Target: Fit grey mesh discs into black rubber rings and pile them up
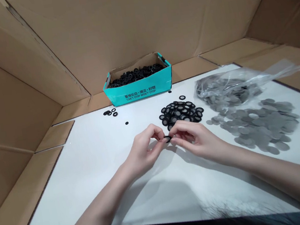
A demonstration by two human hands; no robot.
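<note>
Between my two hands, just above the white table [90, 166], is a black ring with a grey disc in it [168, 139]. My left hand [147, 144] pinches its left edge between thumb and fingers. On the opposite edge, my right hand [190, 136] grips it the same way; the fingers partly cover the ring. Right behind my hands lies a pile of black rings with grey centres [178, 112]. Loose grey mesh-like discs [264, 121] are spread out to the right of my right hand.
A turquoise box [141, 89] full of black rings stands at the back. A clear plastic bag [228, 87] of grey discs lies back right. Several black rings [115, 114] and a small black disc [126, 123] lie left. Cardboard walls [130, 21] surround the table.
</note>
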